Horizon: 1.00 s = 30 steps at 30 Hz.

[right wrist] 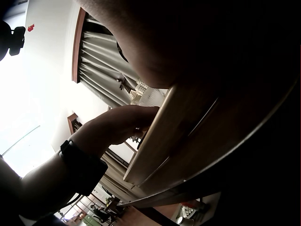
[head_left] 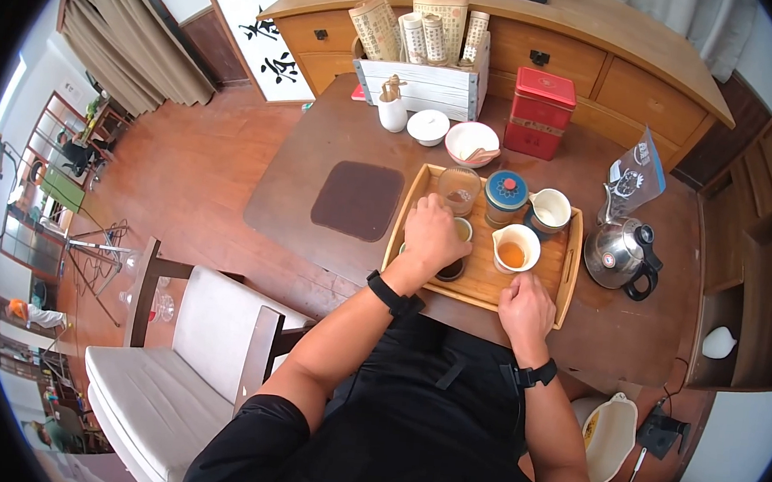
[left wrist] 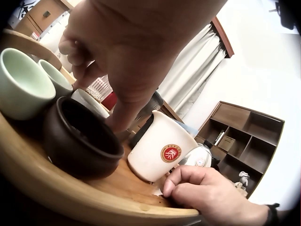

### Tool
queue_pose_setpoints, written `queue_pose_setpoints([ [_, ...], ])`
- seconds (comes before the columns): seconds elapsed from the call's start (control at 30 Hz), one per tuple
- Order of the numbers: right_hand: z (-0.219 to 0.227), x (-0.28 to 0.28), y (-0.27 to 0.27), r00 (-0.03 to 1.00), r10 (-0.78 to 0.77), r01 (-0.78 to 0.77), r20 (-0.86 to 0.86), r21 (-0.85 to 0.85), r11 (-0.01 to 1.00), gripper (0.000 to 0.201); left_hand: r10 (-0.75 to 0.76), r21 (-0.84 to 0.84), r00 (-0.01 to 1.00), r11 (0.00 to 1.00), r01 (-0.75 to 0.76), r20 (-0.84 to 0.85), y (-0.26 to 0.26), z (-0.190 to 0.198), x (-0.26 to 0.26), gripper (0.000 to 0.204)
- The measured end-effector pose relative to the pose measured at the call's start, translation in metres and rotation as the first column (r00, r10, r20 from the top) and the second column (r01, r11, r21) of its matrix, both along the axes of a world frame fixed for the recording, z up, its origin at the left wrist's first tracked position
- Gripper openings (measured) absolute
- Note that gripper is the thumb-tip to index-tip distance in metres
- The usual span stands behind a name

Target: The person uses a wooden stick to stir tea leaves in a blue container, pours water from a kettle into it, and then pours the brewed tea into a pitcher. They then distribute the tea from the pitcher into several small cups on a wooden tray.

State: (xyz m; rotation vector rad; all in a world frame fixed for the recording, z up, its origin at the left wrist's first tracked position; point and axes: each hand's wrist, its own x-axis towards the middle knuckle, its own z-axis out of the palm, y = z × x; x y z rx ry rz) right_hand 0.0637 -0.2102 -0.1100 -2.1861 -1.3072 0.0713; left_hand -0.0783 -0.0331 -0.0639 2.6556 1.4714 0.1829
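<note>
My left hand [head_left: 436,236] reaches down over the left side of a bamboo tray [head_left: 477,293]. Its thumb and fingers pinch a small pale cup [left wrist: 91,104], partly hidden by the hand. Close by on the tray stand a dark brown cup [left wrist: 82,141] and two pale green cups, the nearer green cup [left wrist: 26,89] being larger in the left wrist view. To the right, a white pitcher [head_left: 514,249] with a red emblem contains amber liquid. Loosely curled, my right hand [head_left: 528,308] rests at the tray's front edge, holding nothing visible.
Toward the tray's back are a glass cup [head_left: 458,187], a blue-lidded jar [head_left: 506,196] and another white vessel [head_left: 550,209]. A steel kettle [head_left: 613,257] stands right of the tray. A dark mat [head_left: 357,201] lies left; a red tin [head_left: 541,113] stands behind.
</note>
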Motion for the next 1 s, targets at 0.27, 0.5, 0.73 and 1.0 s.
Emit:
queue_pose_setpoints([
  [0.27,0.000,0.000,-0.001,1.000,0.013,-0.013,-0.007,0.016,1.000,0.008,0.010,-0.052,0.996,0.999,-0.005,0.091,0.000,0.029,-0.011,0.065],
  [0.5,-0.002,0.000,0.000,1.000,0.007,-0.006,-0.014,0.018,1.000,0.008,0.026,-0.220,0.996,0.976,-0.006,0.088,0.010,0.080,-0.031,0.061],
  [0.73,0.000,0.000,0.000,1.000,0.010,-0.009,-0.026,0.016,1.000,0.009,0.001,-0.203,0.992,0.979,0.025,0.128,0.032,0.114,-0.036,0.063],
  [1.0,-0.002,0.000,-0.001,1.000,0.008,-0.008,-0.015,0.017,1.000,0.008,-0.092,-0.144,0.971,0.982,0.126,0.220,0.062,0.098,-0.023,0.061],
])
